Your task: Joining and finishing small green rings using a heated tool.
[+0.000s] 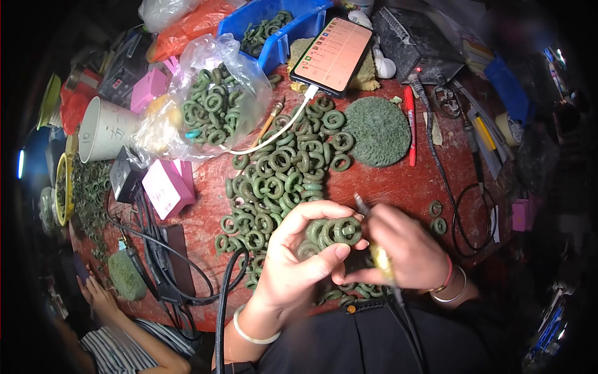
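My left hand (299,258) pinches several green rings (333,232); my right hand (408,246) grips a corded tool (381,258) beside them, above the ring pile (280,181) on the table (398,184).

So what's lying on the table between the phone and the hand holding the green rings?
In the head view, a heap of loose green rings fills the red table between the phone and the left hand; the phone's white cable crosses it.
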Motion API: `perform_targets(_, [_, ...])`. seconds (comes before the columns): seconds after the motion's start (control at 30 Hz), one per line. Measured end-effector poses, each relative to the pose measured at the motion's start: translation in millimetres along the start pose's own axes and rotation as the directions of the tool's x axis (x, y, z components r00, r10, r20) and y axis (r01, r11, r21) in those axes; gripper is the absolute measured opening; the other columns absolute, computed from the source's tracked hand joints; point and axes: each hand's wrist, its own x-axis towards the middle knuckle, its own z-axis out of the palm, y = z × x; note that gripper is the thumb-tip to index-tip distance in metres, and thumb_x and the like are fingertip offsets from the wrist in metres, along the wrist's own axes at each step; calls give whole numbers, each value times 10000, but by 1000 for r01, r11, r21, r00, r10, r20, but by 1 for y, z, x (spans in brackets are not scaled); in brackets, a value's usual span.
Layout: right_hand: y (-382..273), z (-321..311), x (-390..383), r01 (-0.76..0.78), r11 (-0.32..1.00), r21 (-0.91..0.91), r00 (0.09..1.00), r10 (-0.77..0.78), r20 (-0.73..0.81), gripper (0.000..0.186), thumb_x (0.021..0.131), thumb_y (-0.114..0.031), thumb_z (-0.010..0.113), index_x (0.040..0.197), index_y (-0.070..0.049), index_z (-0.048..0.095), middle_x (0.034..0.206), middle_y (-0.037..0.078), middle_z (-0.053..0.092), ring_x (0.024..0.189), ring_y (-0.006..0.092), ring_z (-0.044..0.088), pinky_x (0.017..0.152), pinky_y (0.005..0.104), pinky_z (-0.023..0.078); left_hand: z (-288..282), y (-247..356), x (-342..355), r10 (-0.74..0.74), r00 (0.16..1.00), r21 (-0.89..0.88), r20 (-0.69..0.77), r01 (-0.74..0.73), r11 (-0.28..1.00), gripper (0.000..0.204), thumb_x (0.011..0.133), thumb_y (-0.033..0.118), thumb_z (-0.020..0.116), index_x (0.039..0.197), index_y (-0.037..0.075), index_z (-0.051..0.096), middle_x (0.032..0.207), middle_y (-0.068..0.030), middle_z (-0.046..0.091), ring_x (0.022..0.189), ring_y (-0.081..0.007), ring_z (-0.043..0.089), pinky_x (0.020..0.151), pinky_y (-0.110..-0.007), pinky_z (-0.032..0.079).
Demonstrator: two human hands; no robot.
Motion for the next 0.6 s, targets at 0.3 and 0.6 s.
perform_targets(0.3, [1, 3, -1, -52, 985, -167, 999, 51, -9, 294, 757, -88, 723, 1012, -26, 592, 893, 118, 520, 826, 315, 589, 735, 404, 483, -5, -3, 1, -24, 999, -76, 42, 27, 997, 396, 866, -2, 588, 1247, -7, 480, 1215, -219, 547, 1035, -296, 637, 589, -244, 568])
perform_targets(0.6, [1, 7, 3, -20, 992, -127, 996, 9, -93, 295, 746, -58, 718, 1011, -20, 596, 893, 120, 496, 833, 296, 568, 720, 403, 482, -10, 1, 3, -52, 998, -247, 21, 55, 967, 320, 905, 110, 599, 1192, 5, 504, 1239, -217, 506, 1038, -299, 611, 655, -255, 582])
